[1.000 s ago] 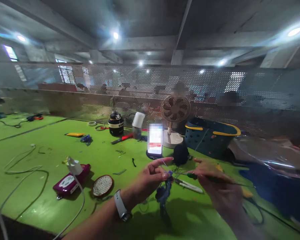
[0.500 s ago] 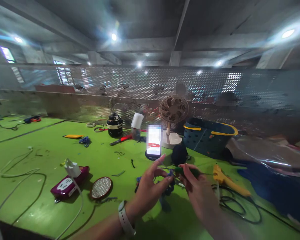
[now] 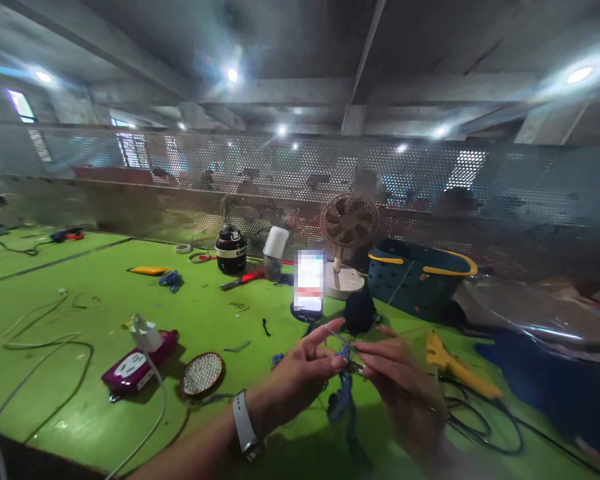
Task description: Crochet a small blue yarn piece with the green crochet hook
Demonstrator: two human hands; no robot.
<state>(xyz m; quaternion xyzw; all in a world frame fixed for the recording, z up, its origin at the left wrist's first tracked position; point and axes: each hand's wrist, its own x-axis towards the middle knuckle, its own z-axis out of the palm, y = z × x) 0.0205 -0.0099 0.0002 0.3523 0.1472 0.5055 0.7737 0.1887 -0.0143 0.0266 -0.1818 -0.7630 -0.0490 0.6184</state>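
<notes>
My left hand (image 3: 305, 365) pinches a small piece of blue crochet work (image 3: 344, 399) between thumb and fingers. A strand of yarn (image 3: 334, 332) runs over its raised index finger, and the rest of the piece dangles below. My right hand (image 3: 405, 380) is closed close beside it, its fingertips at the top of the work. In those fingers is a crochet hook (image 3: 355, 349); its green handle is mostly hidden now. Just behind the hands sits a dark ball (image 3: 359, 311), probably yarn. A lit phone (image 3: 309, 283) stands upright past my left hand.
A yellow glue gun (image 3: 455, 363) with a coiled cable lies to the right, before a dark blue basket (image 3: 415, 283). A fan (image 3: 344, 283) stands behind the phone. Leftward are a round studded disc (image 3: 203, 375), a purple power strip (image 3: 140, 363) and loose white cables.
My right hand has turned and its fingers have moved over the hook's handle, covering the green part. The blue piece hangs more plainly below my hands. The camera view has shifted slightly.
</notes>
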